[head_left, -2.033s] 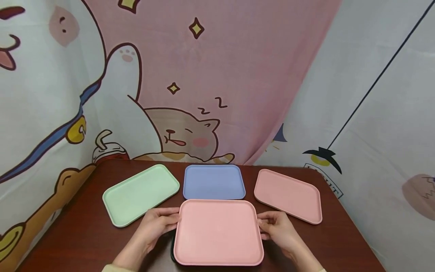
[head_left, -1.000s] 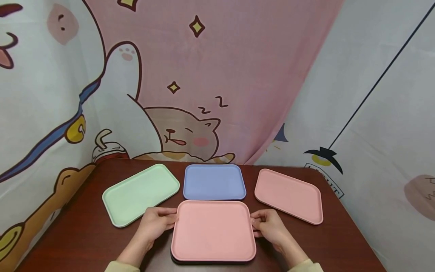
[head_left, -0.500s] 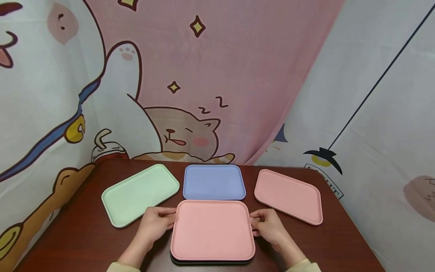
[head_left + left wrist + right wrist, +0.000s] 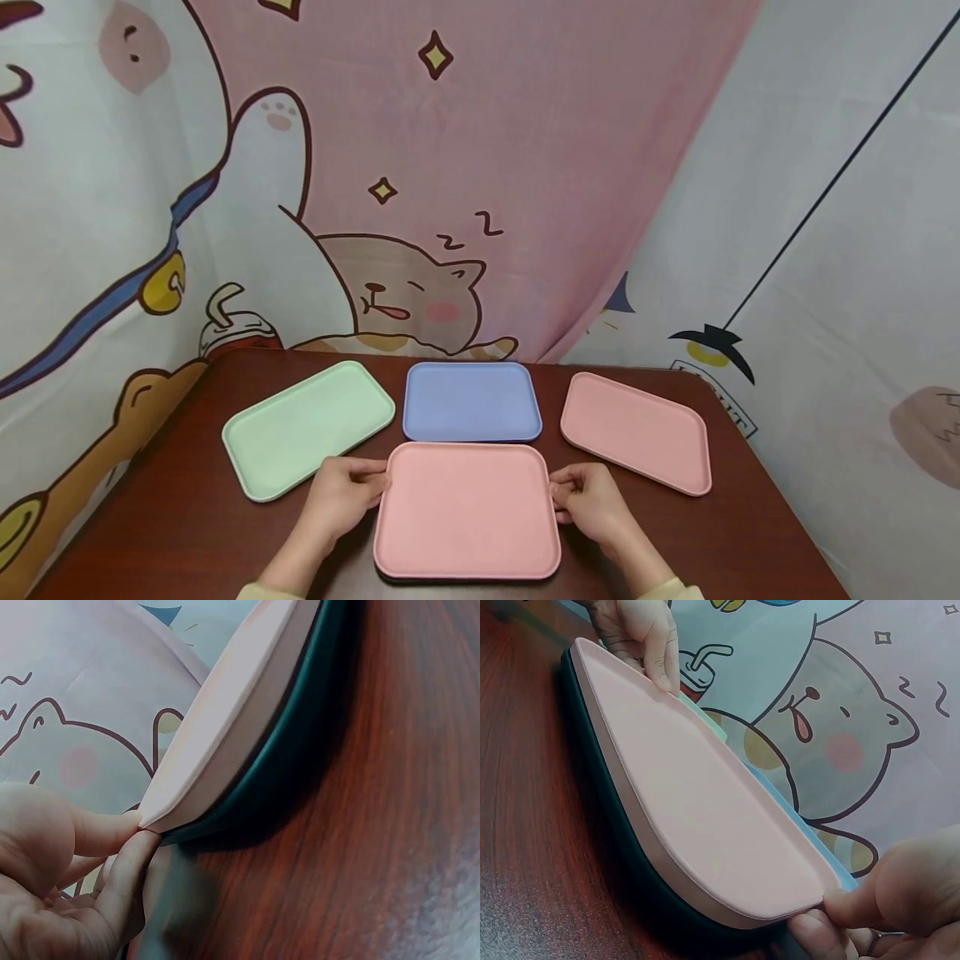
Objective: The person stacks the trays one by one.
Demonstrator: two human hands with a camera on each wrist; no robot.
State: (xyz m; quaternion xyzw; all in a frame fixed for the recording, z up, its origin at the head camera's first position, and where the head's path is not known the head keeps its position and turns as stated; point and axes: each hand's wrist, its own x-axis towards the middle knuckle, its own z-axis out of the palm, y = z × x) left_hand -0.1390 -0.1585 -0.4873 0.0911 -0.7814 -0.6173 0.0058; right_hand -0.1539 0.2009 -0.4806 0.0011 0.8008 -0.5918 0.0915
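Observation:
A large pink tray (image 4: 467, 512) sits directly above a dark green tray (image 4: 300, 727), whose edge shows beneath it in both wrist views. My left hand (image 4: 341, 500) pinches the pink tray's left rim between thumb and fingers. At the opposite side, my right hand (image 4: 596, 504) pinches the right rim. In the left wrist view a thin dark gap separates the pink and green edges; whether the trays touch further in is hidden. Most of the green tray is covered.
Behind the stack a blue tray (image 4: 472, 402) lies flat, close to the pink rim. A light green tray (image 4: 309, 431) lies angled at the left, a smaller pink tray (image 4: 636, 433) angled at the right. The brown table (image 4: 172, 517) ends at a printed curtain (image 4: 525, 167).
Both hands have shifted the large pink tray slightly left. The dark tray's edge, earlier showing at its left, now shows only as a strip along the front. The other trays have stayed put.

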